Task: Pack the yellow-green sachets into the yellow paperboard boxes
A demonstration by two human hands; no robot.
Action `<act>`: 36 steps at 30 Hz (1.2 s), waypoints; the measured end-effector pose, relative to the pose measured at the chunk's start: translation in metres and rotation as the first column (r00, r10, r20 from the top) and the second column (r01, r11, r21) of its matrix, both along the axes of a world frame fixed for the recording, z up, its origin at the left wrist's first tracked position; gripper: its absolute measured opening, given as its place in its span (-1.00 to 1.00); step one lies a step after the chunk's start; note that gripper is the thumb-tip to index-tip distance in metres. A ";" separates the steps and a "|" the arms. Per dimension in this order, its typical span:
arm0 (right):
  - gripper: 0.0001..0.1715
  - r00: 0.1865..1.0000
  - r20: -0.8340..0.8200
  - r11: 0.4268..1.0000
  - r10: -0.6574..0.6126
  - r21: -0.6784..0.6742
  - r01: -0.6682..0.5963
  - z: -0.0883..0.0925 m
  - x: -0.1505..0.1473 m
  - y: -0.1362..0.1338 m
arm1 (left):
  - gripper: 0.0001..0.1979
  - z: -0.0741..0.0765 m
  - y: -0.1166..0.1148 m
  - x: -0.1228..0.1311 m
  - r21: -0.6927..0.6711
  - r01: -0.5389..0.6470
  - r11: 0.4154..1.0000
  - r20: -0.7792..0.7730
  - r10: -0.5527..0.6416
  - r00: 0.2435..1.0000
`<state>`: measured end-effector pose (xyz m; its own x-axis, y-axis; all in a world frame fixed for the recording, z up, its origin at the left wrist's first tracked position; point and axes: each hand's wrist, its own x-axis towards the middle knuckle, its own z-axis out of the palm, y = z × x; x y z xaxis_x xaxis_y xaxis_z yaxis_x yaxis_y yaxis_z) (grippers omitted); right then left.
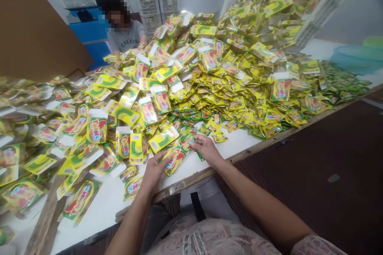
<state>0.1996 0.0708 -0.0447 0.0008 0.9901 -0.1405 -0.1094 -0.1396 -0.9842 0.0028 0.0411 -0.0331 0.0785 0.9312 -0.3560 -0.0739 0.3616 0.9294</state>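
My left hand (156, 168) is closed around the side of a yellow and green candy box (175, 158) with red and pink print, near the table's front edge. At the box's upper right end, my right hand (206, 148) pinches a small green candy packet (188, 142). Whether the packet is partly inside the box I cannot tell. Just beyond my hands lie small green and yellow packets (216, 122). A flat yellow box (163, 139) lies right behind the held box.
A tall heap of yellow packets (233, 91) covers the middle and right of the white table (239, 140). Boxes with open flaps (97, 127) are piled at left. A tipped white crate (324, 12) stands at back right. Across the table sits another person (127, 38).
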 end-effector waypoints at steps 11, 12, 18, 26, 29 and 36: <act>-0.61 0.935 0.324 0.982 0.146 0.067 -0.177 0.013 0.022 -0.008 | -0.47 -0.004 -0.003 0.007 -0.108 0.044 0.993 0.149 -0.027 0.988; -0.61 0.938 0.329 0.986 0.108 0.083 -0.142 0.013 0.022 -0.009 | -0.46 -0.004 -0.002 0.009 -0.109 0.050 0.993 0.139 -0.035 0.990; -0.55 0.931 0.362 0.994 0.049 0.071 -0.080 0.014 0.031 -0.019 | -0.51 -0.004 0.002 0.017 -0.084 0.096 0.992 0.060 -0.091 0.994; -0.55 0.939 0.286 0.982 0.190 -0.058 -0.181 0.018 0.064 -0.020 | -0.53 0.004 0.001 0.031 -0.159 0.201 0.967 0.239 -0.160 0.958; -0.66 0.748 0.662 0.975 0.052 0.127 -0.180 0.018 0.091 -0.014 | -0.54 0.006 0.003 0.031 -0.156 0.142 0.978 0.197 -0.110 0.974; -0.71 0.440 0.891 0.942 -0.114 0.238 -0.238 -0.001 0.103 -0.005 | -0.54 -0.001 0.005 0.024 -0.112 0.023 0.993 0.087 -0.013 0.996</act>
<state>0.3024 0.0662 -0.0452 -0.1137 0.9767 0.1820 0.8375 0.1927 -0.5112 0.0264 0.0459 -0.0344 0.1300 0.8837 -0.4496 -0.1444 0.4655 0.8732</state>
